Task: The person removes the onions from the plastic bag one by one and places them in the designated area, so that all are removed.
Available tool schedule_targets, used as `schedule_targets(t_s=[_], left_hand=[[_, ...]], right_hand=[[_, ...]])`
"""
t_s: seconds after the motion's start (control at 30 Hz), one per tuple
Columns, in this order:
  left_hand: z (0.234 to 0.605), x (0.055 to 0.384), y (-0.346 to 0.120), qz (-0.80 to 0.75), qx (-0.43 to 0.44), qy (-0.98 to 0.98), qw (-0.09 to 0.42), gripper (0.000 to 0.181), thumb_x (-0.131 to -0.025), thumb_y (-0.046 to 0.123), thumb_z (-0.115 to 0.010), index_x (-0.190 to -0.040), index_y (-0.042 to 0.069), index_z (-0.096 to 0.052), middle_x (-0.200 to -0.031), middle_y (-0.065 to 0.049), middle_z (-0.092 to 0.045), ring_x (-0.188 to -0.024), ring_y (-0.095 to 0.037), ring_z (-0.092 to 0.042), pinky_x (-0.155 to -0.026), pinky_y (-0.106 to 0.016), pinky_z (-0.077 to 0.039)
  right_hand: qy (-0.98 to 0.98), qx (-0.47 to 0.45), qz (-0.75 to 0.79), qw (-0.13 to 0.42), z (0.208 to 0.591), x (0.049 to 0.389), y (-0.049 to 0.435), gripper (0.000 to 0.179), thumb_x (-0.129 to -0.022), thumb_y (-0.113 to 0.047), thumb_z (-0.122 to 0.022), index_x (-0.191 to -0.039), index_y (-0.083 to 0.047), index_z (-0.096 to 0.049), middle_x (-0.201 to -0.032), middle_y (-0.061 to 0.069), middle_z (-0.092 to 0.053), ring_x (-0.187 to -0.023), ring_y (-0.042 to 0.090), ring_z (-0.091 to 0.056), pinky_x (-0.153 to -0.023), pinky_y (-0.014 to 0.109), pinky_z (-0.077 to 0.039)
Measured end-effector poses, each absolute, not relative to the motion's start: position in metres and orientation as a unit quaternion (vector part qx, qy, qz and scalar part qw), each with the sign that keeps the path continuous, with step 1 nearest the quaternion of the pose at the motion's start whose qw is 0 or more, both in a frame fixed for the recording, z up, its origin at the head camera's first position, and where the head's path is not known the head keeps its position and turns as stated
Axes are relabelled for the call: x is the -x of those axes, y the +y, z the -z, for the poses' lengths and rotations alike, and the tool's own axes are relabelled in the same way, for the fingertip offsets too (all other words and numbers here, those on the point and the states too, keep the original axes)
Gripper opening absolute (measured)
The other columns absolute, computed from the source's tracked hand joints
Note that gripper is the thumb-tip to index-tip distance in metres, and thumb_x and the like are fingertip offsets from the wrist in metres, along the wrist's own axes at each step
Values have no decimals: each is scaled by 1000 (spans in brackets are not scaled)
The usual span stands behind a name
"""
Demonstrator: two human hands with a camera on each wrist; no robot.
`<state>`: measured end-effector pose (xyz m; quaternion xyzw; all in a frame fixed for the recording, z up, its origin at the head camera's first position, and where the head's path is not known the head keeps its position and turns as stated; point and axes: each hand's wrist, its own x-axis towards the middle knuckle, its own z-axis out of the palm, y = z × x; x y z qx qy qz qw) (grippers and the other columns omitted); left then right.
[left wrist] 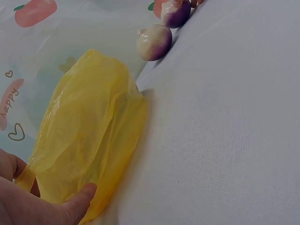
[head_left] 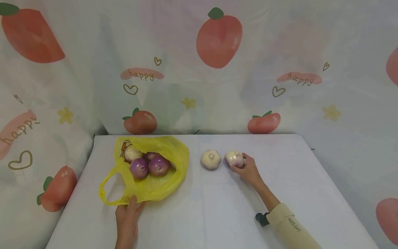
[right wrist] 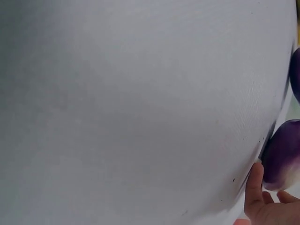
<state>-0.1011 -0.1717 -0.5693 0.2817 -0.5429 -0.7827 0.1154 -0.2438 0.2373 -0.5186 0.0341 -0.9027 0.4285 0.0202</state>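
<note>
A yellow plastic bag (head_left: 181,162) lies with its mouth spread on the left of the table. Inside are several round, glossy turnip-like vegetables (head_left: 159,166), purple and cream. My left hand (head_left: 126,221) pinches the bag's near edge beside the handle loop; in the left wrist view its thumb (left wrist: 79,201) lies across the plastic. Right of the bag sits a cream turnip-like vegetable (head_left: 210,159), untouched. Beyond it, my right hand (head_left: 250,171) holds another turnip-like vegetable (head_left: 234,159), thumb and fingers around its right and near sides. In the right wrist view its purple side (right wrist: 283,150) shows.
A white table (head_left: 192,221) carries everything. A curtain (head_left: 186,45) printed with peaches hangs behind its far edge and along the left. A small dark device (head_left: 262,219) sits at the right sleeve cuff.
</note>
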Motion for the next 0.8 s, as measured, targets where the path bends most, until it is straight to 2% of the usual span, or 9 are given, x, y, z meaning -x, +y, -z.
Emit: schedule_targets(t_s=[0.1, 0.27, 0.57, 0.7, 0.8], left_hand=[[571, 102, -172, 782, -281, -544, 118, 59, -92, 36, -59, -138, 6, -36, -133, -7, -37, -122, -22, -40, -85, -34, -55], [568, 102, -171, 776, -289, -548, 114, 58, -93, 34, -58, -139, 7, -35, -133, -7, -36, -123, -22, -40, -85, -33, -55], [559, 99, -168, 776, -281, -553, 113, 67, -89, 43, -62, -138, 6, -35, -133, -7, -37, -121, -21, -41, -86, -31, -54], [558, 99, -167, 780, -283, -547, 115, 65, -90, 41, -61, -137, 5, -36, -132, -7, -38, -121, -21, -42, -86, -30, -54], [561, 99, -168, 777, -290, -547, 113, 61, -91, 38, -61, -137, 5, -37, -131, -7, -39, -121, -20, -42, -85, -31, -54]], right_hand=[[-909, -20, -416, 14, 516, 242, 238, 80, -82, -19, -73, -136, 18, -26, -134, 38, -32, -117, 44, -42, -103, 51, -38], [-917, -2, -398, 20, 512, 237, 237, 81, -83, -25, -72, -139, 11, -26, -133, 33, -31, -117, 44, -40, -100, 52, -39], [-897, -2, -433, 91, 495, 231, 222, 76, -80, -19, -73, -138, 7, -33, -129, 28, -36, -112, 43, -40, -93, 52, -41], [-885, -6, -456, 96, 486, 229, 212, 77, -80, -18, -75, -140, 5, -33, -129, 25, -37, -113, 40, -41, -92, 49, -42], [-874, 5, -479, 79, 479, 227, 202, 77, -81, -20, -75, -141, 1, -32, -132, 22, -37, -115, 36, -41, -93, 47, -42]])
